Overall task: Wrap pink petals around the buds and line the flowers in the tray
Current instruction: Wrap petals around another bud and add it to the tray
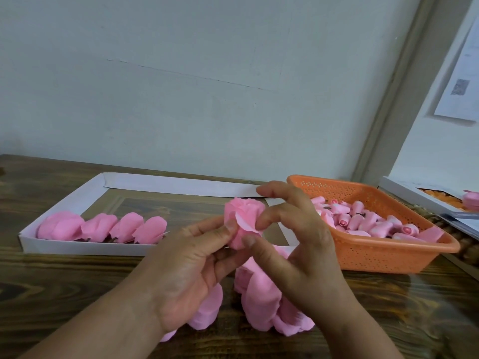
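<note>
Head view: the left hand (197,265) pinches the base of the flower (242,221) so it stays steady above the table (77,294). The right hand (300,237) presses a petal edge on with thumb and forefinger, wrapping it tighter. Four finished flowers (103,228) lie in a row in the white tray (64,203). The orange basket (383,257) keeps buds (363,221) near. Loose petals (261,296) lie partly hidden under both hands; the bud inside the wrap cannot be seen.

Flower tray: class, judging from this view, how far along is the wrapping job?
Done: four wrapped pink flowers line the white cardboard tray. In hand: the left hand and right hand hold a fifth pink flower. Left: many pink buds in the orange plastic basket and loose pink petals.
</note>
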`<move>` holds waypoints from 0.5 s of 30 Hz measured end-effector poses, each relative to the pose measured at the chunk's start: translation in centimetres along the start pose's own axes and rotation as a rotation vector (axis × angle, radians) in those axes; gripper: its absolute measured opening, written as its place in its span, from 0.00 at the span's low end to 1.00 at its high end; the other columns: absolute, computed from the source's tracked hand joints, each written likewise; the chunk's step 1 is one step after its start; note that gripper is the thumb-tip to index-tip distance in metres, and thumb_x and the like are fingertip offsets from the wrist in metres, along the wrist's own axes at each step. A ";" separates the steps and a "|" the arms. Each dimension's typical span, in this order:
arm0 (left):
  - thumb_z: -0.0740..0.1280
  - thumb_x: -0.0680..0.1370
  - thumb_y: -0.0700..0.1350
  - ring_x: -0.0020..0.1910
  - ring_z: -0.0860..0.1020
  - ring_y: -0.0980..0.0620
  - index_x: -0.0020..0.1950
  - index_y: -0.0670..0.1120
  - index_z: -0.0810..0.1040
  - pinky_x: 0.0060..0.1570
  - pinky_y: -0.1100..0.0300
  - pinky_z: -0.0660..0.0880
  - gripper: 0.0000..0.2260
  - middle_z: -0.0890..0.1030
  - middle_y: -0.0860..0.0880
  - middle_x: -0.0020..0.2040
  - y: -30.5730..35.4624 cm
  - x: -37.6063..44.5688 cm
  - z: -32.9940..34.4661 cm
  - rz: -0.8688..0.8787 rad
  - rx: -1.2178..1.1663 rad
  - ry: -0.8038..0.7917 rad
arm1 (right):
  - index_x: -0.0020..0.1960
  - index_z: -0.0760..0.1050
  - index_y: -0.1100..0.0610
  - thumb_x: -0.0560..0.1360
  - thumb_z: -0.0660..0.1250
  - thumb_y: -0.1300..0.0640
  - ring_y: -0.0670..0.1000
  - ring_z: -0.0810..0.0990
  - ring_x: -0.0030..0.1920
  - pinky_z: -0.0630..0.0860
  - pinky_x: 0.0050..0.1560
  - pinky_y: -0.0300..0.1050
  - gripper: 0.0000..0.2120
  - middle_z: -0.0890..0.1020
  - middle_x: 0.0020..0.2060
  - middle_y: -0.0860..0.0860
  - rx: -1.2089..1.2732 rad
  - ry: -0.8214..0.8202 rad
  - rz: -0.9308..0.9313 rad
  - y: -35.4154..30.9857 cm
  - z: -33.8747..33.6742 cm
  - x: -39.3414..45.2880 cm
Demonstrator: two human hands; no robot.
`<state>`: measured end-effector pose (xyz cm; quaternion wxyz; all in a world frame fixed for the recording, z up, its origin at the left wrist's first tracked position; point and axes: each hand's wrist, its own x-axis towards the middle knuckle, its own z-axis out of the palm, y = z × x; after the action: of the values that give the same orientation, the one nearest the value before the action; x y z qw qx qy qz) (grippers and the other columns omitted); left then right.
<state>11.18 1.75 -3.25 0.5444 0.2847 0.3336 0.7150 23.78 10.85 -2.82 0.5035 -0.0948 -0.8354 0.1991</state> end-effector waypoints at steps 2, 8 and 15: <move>0.67 0.68 0.40 0.43 0.84 0.49 0.49 0.39 0.85 0.38 0.63 0.80 0.13 0.85 0.40 0.46 0.0 0.0 0.1 -0.002 -0.002 -0.018 | 0.38 0.76 0.62 0.71 0.68 0.60 0.44 0.74 0.60 0.62 0.60 0.27 0.06 0.77 0.55 0.54 0.029 0.021 0.029 0.2 0.1 0.0; 0.68 0.68 0.41 0.52 0.83 0.46 0.53 0.40 0.84 0.42 0.62 0.80 0.15 0.83 0.38 0.54 0.0 0.1 0.2 -0.001 0.013 -0.051 | 0.35 0.76 0.59 0.71 0.67 0.62 0.47 0.78 0.54 0.69 0.54 0.31 0.06 0.80 0.49 0.54 0.244 0.077 0.176 0.3 0.5 0.0; 0.67 0.69 0.42 0.52 0.83 0.48 0.53 0.42 0.84 0.44 0.62 0.80 0.15 0.83 0.40 0.55 0.0 0.2 0.1 0.000 0.027 -0.090 | 0.36 0.78 0.59 0.71 0.69 0.55 0.47 0.79 0.51 0.71 0.51 0.32 0.08 0.81 0.47 0.52 0.277 0.112 0.211 0.2 0.7 0.2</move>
<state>11.19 1.91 -3.17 0.5548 0.3239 0.3185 0.6971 23.04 10.94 -3.07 0.5337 -0.1227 -0.7560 0.3586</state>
